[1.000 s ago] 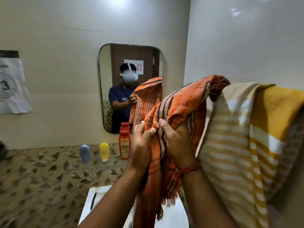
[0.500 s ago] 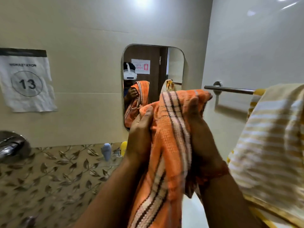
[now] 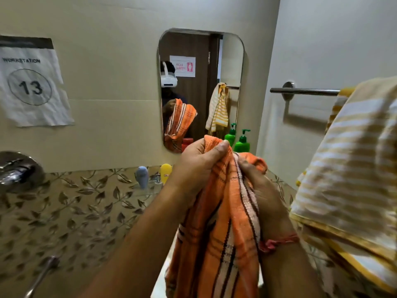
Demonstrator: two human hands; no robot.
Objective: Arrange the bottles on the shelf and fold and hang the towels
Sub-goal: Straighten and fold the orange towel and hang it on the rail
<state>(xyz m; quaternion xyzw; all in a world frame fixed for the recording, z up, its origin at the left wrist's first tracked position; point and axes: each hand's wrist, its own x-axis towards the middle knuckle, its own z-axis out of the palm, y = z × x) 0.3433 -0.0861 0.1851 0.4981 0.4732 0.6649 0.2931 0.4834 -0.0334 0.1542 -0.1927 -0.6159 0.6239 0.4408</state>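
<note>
An orange striped towel [image 3: 217, 239] hangs bunched between my hands in front of the mirror. My left hand [image 3: 197, 164] grips its top edge with fingers curled over the cloth. My right hand [image 3: 260, 190] grips the same towel just to the right, slightly lower. A yellow and white striped towel [image 3: 352, 168] hangs over the steel towel bar [image 3: 305, 91] on the right wall. On the glass shelf [image 3: 148, 191] under the mirror stand a blue bottle [image 3: 142, 176], a yellow bottle [image 3: 166, 172] and a green pump bottle [image 3: 242, 143]; my hands hide the shelf's middle.
A mirror [image 3: 199, 87] on the back wall reflects a person and both towels. A paper sheet marked 13 [image 3: 32, 87] is taped at left. A chrome tap fitting [image 3: 17, 171] juts out at far left, above leaf-patterned tiles [image 3: 75, 211].
Both hands have come down and toward me with the orange towel, away from the bar. The view swung left and down, uncovering the bare bar end and the green pump bottle.
</note>
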